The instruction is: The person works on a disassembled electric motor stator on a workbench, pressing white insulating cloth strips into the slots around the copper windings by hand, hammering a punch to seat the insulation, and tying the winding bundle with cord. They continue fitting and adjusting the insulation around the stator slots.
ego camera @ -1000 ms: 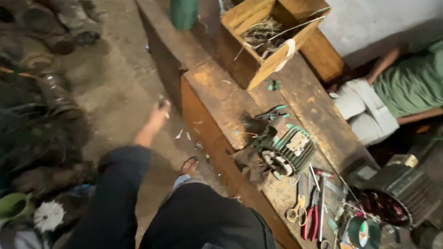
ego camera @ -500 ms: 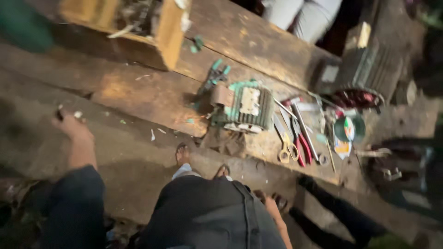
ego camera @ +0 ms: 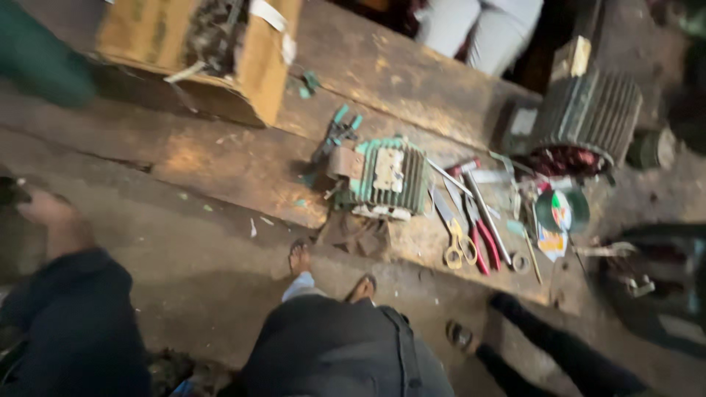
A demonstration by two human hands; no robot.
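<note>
Left hand: the left hand (ego camera: 45, 213) is at the far left edge, above a dark blue sleeve (ego camera: 73, 323); it seems to close on a small dark object (ego camera: 11, 192), but the blur is strong, so I cannot tell the grip for sure.
Right hand: it is not visible in the head view.
Cardboard box: an open brown cardboard box (ego camera: 254, 66) with tangled wire inside stands on the upper left part of the bench, well apart from the hand.
Motor: a small green electric motor with ribbed metal body and a pale plate on top (ego camera: 386, 176) lies on its side in the middle of the bench, near its front edge.
Tools: just right of the motor lie scissors with yellow handles (ego camera: 456, 246) and pliers with red handles (ego camera: 482, 239), close together.
Big motor: a larger grey ribbed motor housing (ego camera: 588, 110) stands at the right end.
Surface: a long worn wooden plank bench (ego camera: 220, 158), stained and dusty.
Room: a grey concrete floor (ego camera: 198, 272) is below the bench; the person's feet in sandals (ego camera: 298, 261) stand on it, close to the bench edge.
</note>
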